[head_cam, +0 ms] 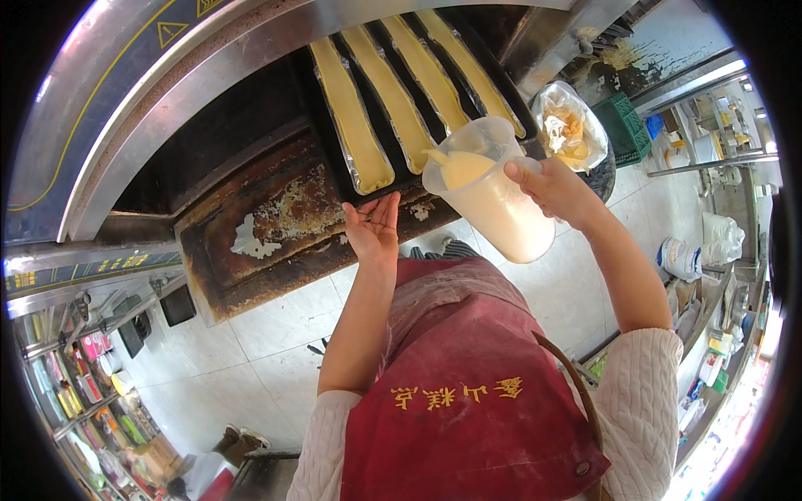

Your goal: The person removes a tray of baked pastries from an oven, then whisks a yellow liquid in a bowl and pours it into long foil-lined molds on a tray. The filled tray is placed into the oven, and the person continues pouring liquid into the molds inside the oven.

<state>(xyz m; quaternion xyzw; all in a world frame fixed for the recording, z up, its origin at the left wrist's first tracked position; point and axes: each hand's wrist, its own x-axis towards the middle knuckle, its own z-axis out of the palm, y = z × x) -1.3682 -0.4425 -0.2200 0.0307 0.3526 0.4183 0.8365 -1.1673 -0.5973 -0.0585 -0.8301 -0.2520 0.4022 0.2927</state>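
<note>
My right hand (pixel 556 191) grips the handle of a translucent plastic measuring jug (pixel 495 200), tilted left, with pale yellow liquid up to its spout. The jug's mouth is over the near right part of a black baking tray (pixel 401 181). On the tray lie several long, narrow foil-lined strips (pixel 354 119) filled with a smooth yellow mixture. My left hand (pixel 374 224), palm up, has its fingertips at the tray's near edge, partly under it; how firmly it holds the edge cannot be told. The tray's far end is hidden by the oven's metal frame.
The tray extends into the oven opening, above its stained, rusty door (pixel 282 219). Right of it are a bin with a plastic liner (pixel 576 116) and a green crate (pixel 623 128). Loaded shelves stand at both sides. Another person's feet (pixel 241 438) show at lower left.
</note>
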